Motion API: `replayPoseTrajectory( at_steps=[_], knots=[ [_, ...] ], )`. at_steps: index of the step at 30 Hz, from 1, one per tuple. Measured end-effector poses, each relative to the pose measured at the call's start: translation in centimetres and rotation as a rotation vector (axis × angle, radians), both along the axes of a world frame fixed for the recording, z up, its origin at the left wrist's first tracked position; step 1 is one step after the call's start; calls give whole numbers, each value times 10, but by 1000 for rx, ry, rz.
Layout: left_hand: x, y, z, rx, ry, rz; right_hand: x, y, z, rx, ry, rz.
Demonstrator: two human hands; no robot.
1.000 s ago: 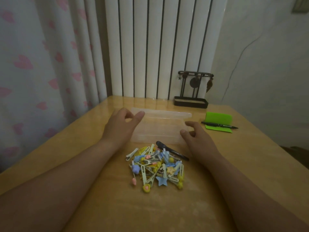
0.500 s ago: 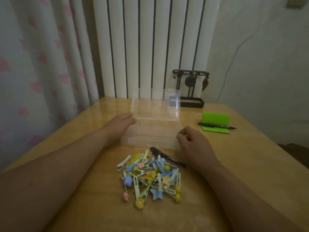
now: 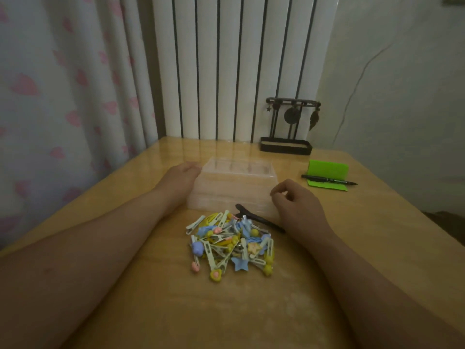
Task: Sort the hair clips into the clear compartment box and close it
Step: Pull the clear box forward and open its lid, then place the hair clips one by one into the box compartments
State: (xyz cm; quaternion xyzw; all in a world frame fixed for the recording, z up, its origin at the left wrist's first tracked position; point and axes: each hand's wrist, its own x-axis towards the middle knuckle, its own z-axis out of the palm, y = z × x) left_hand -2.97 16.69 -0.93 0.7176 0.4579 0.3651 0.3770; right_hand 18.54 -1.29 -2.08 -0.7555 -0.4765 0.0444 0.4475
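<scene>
While the clear box [image 3: 232, 187] sat on the worktop [image 3: 251, 311] with its long side going left to right, the left hand [image 3: 180, 178] touched its left end, its grip hidden. The right hand [image 3: 294, 202], fingers curled and holding nothing, was at its right end. Hair clips [image 3: 230, 244] lay piled just in front.

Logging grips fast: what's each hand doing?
Left hand: against the clear box, grip hidden, cannot tell.
Right hand: loosely curled, holding nothing.
</scene>
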Motion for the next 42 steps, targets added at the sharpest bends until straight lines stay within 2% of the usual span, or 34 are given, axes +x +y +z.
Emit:
replayPoseTrajectory(
  at_steps=[5,9,15,22,27,29,33,37,42],
  knots=[
    [-24,-26,-5,61,-143,193,4,-3,4,90,86,-43],
    [-31,-48,-14,58,-41,231,4,-6,4,50,98,-19],
    [-35,-59,-20,100,49,165,5,-7,2,11,5,-29],
    [-37,-56,-21,132,25,140,3,-3,1,9,-31,-42],
    [-36,-58,-21,152,33,153,-6,-9,17,121,-38,-75],
    [-36,-60,-20,170,39,158,-15,-11,36,133,-87,-12],
    [-39,-65,-14,243,13,173,-37,-18,63,-16,-171,212],
    [-40,-78,-8,327,-13,109,-49,-38,45,-39,-194,309],
    [-39,-83,-8,359,-28,80,-48,-46,33,-164,-308,415]
  ],
)
